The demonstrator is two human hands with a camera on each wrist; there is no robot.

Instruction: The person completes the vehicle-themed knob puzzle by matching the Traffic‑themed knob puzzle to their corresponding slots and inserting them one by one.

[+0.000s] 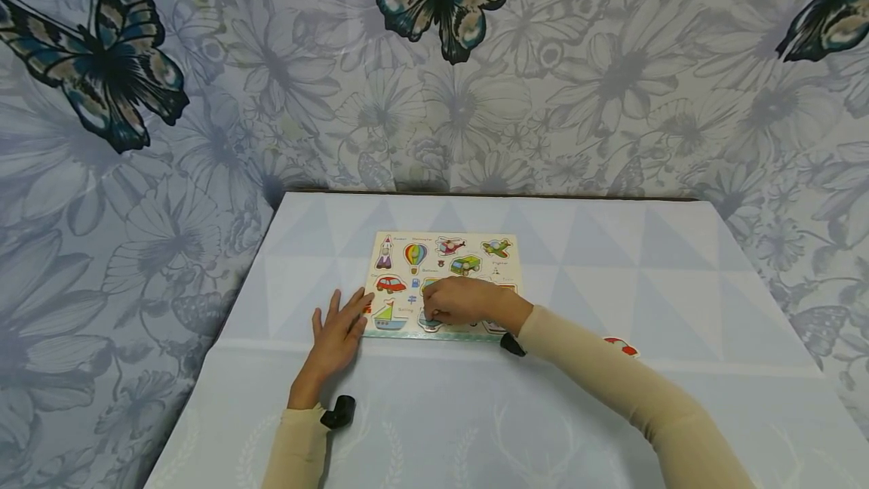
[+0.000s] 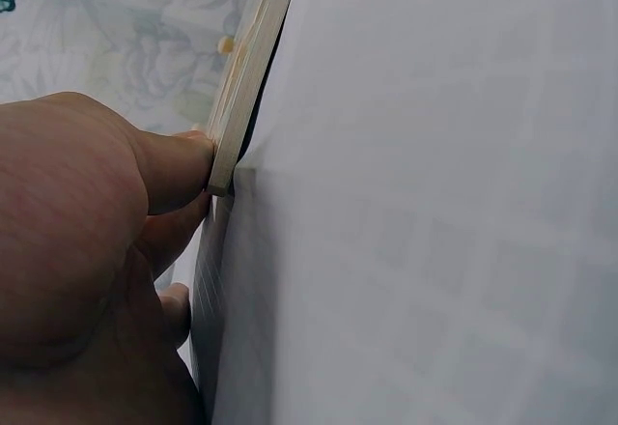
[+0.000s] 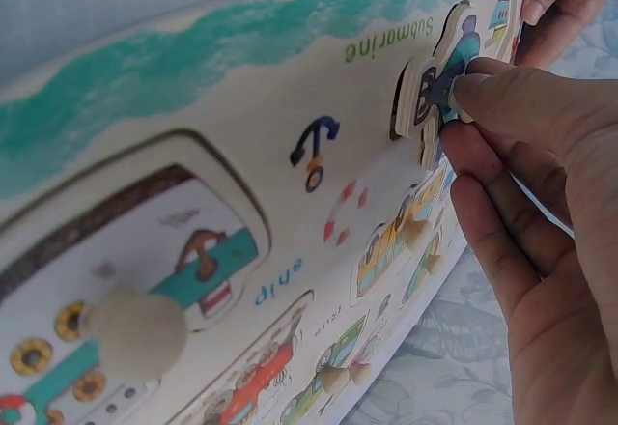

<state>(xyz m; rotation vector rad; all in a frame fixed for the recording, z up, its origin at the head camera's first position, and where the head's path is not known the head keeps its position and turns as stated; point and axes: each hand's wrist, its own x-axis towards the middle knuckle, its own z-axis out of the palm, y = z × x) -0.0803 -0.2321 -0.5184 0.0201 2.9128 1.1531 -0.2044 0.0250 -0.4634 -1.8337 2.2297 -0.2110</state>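
Note:
A wooden peg puzzle board (image 1: 400, 334) lies on the table, with picture pieces of vehicles in its cut-outs. My right hand (image 1: 468, 300) is over its lower middle. In the right wrist view, the thumb and fingers pinch a submarine piece (image 3: 456, 58), which sits slightly askew over its cut-out, its edge showing. My left hand (image 1: 336, 342) rests at the board's left edge with fingers extended. The left wrist view has its thumb against the side of the board (image 2: 253, 87). A ship piece (image 3: 212, 251) with a round knob lies in its recess.
A small red and white piece (image 1: 622, 346) lies on the table to the right, partly covered by the right sleeve (image 1: 597, 368). The pale patterned tabletop (image 1: 611, 278) meets a floral, butterfly-printed backdrop (image 1: 434, 127) at its far edge.

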